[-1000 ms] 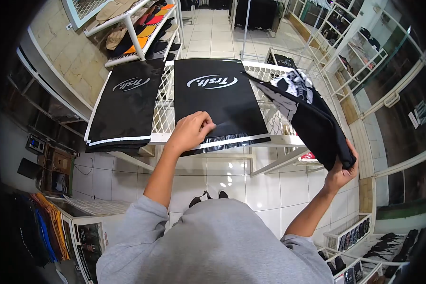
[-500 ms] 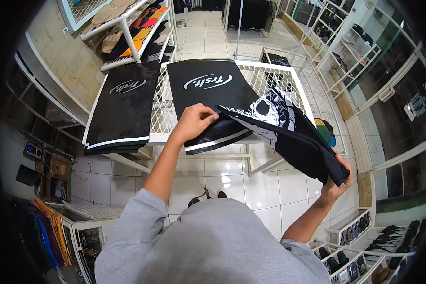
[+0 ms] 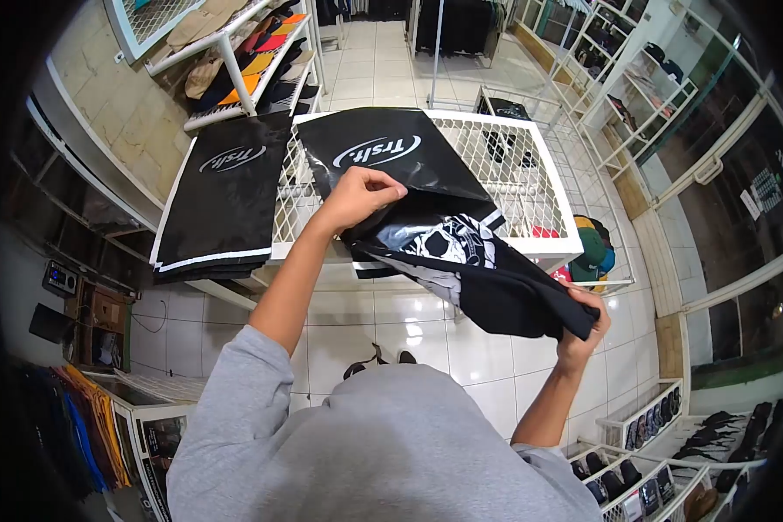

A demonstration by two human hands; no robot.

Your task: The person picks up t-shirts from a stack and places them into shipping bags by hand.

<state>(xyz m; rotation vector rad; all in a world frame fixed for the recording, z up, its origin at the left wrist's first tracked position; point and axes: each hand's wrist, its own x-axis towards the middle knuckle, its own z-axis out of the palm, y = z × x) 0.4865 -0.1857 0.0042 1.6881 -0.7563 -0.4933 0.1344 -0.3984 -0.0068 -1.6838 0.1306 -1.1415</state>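
A black plastic mailer bag (image 3: 439, 170) printed "Trslt." lies on the mesh-topped table (image 3: 555, 245), its mouth towards me. My left hand (image 3: 361, 200) pinches the upper edge of that mouth and lifts it, so the bag gapes. In my right hand (image 3: 583, 326) is the outer end of a folded black T-shirt (image 3: 513, 300) with a white skull print. The shirt's far end, with the print facing up, lies at the bag's opening; how far inside it reaches is partly hidden. To the left rests a stack of matching bags (image 3: 222, 204).
Shelves of caps (image 3: 257, 70) stand at the far left. Several coloured caps (image 3: 590, 248) sit low beside the table's right end. Hanging clothes (image 3: 74, 426) are at lower left, and a white display rack (image 3: 635, 461) is at lower right.
My right hand has brought the shirt leftward, its printed end now at the bag's mouth. My left hand has raised the bag's upper edge, opening it wider.
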